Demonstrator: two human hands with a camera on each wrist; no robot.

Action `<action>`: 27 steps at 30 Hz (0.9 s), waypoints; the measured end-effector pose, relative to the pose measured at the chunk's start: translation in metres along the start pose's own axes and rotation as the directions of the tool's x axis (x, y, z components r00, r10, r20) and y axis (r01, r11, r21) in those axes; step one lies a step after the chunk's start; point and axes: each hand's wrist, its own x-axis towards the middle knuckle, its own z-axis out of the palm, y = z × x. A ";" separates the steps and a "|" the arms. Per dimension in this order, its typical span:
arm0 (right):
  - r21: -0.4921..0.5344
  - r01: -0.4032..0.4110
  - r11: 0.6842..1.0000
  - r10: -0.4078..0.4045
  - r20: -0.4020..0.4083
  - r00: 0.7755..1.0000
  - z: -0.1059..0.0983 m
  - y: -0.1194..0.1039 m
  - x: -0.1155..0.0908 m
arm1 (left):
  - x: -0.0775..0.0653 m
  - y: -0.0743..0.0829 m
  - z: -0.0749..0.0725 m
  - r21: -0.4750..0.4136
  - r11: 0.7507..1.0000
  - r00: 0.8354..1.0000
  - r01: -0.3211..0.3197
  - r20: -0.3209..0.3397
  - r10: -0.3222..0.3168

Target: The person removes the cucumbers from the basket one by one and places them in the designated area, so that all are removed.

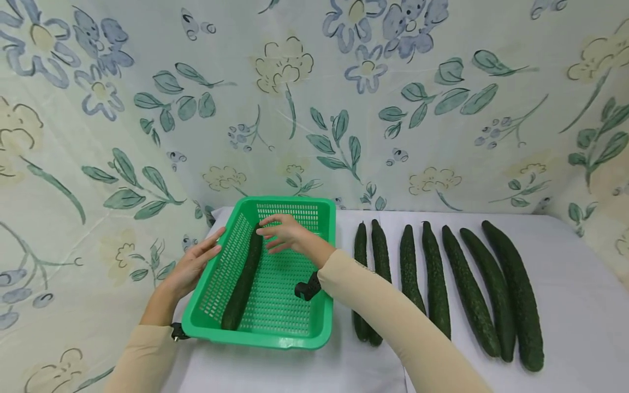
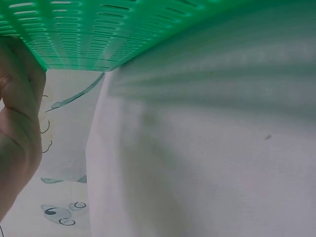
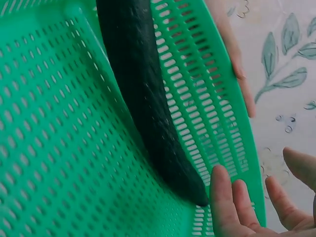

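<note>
A green plastic basket (image 1: pixel 275 339) with slotted walls stands tilted slightly on the white cloth. Inside, one long dark green cucumber (image 1: pixel 244 281) lies lengthwise along the left wall. My left hand (image 1: pixel 189 267) rests against the outside of that wall, fingers extended along the rim. Over the basket's far part is my right hand (image 1: pixel 285 232), its fingers loosely spread beside the cucumber's far tip, with nothing held. In the right wrist view, the right fingertips (image 3: pixel 221 190) stand just beside the narrow end of the cucumber (image 3: pixel 143 98).
Several cucumbers (image 1: pixel 432 273) lie in a row on the white-covered table (image 1: pixel 575 305) to the right of the basket; my right forearm crosses above some of them. Behind the table hangs a floral cloth (image 1: pixel 295 153). Dark cameras are strapped to both wrists.
</note>
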 end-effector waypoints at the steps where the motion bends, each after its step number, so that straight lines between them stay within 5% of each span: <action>1: -0.004 0.000 1.000 0.000 -0.002 1.000 0.004 0.003 0.002 | 0.000 0.000 0.000 0.000 1.000 1.000 0.002 0.001 -0.002; 22: -0.227 -0.089 0.970 0.049 -0.175 0.983 0.060 0.035 0.011 | 0.000 -0.001 -0.003 0.046 0.999 1.000 -0.003 -0.001 0.004; 27: -0.216 -0.098 0.972 0.060 -0.177 0.982 0.065 0.045 0.013 | -0.001 -0.001 -0.003 0.092 0.996 1.000 -0.007 -0.001 0.007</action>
